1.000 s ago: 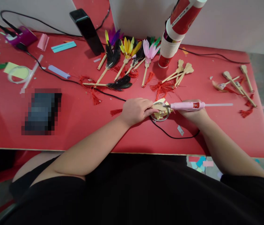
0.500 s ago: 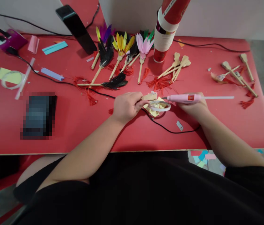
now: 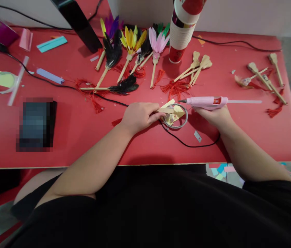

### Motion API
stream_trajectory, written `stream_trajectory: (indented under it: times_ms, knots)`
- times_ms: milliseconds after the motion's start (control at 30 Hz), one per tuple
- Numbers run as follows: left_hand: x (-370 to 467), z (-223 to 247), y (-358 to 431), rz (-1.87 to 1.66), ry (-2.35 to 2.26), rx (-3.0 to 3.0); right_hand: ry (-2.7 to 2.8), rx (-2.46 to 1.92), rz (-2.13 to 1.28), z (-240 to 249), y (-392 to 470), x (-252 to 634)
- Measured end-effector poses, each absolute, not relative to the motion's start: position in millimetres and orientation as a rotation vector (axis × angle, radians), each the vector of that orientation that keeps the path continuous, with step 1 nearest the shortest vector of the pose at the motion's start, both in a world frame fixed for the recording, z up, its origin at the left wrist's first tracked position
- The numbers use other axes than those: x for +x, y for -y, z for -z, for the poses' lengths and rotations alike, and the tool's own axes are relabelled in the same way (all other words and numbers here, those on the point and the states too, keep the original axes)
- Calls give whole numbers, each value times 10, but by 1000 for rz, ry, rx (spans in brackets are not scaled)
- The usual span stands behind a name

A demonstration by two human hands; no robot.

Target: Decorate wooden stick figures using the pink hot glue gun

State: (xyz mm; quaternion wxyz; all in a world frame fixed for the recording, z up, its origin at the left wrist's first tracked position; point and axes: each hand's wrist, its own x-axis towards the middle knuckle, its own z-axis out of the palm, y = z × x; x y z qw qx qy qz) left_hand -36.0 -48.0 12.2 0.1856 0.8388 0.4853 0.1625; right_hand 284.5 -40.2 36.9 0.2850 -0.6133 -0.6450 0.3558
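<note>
My left hand is closed, with a small pale wooden handle pinched between thumb and fingers. A thin grey-white ring sits right at those fingertips; whether it is joined to the wood I cannot tell. Beneath both lies crumpled yellow paper with whitish blobs on it. My right hand is wrapped around a pink hot glue gun. Its metal nozzle points left, just above the ring, apart from the wood. A clear glue stick sticks out of its back end.
Feathered sticks with red tassels lie at the back, near stacked paper cups. Wooden sticks lie beyond the glue gun, others farther right. A black cord crosses the red table. A dark blurred-out device lies left.
The ring has turned from nearly edge-on to facing up, and the wooden handle has tilted with it. The glue gun's nozzle has lifted slightly from the wood. The view has shifted a little.
</note>
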Motion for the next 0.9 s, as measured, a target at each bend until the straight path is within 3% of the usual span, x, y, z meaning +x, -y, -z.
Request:
stream_trajectory:
  times_ms: [333, 900]
  knots:
    - [-122, -189, 616, -574, -1535, 2262, 1599, -1600, -1274, -168, 292, 2886]
    - [55, -179, 693, -574, -1573, 2178, 1264, -1535, -1500, -118, 202, 2915]
